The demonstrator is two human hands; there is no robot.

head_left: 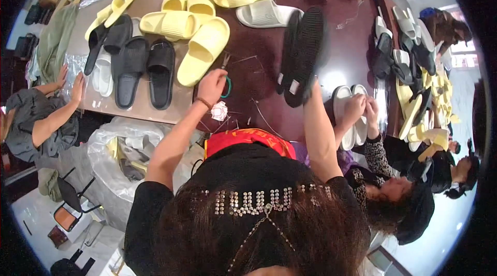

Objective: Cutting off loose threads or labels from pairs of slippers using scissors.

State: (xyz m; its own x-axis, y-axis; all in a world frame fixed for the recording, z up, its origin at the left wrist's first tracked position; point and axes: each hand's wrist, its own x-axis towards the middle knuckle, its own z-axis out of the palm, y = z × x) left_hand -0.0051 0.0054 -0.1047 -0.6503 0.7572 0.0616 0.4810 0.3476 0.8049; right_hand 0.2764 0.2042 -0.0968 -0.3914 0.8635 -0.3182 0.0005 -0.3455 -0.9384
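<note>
Black slide slippers (305,51), two pressed together, stand raised over the dark red table with their ribbed soles showing and pale labels near the heel. My right hand (312,92) grips them by the heel end, its fingers mostly hidden behind the soles. On the table's near part my left hand (211,88) is closed around small scissors (228,86); one teal handle loop shows beside the fingers and the blades point away from me. Just below that hand lies a crumpled white and pink piece (219,111).
Yellow slippers (203,51) and black slippers (161,74) crowd the left. A grey slipper (269,14) lies farther back. To the right a co-worker's hands (357,107) touch white slippers (344,95). A plastic bag (116,146) with slippers stands at left. Thin strings lie on the table.
</note>
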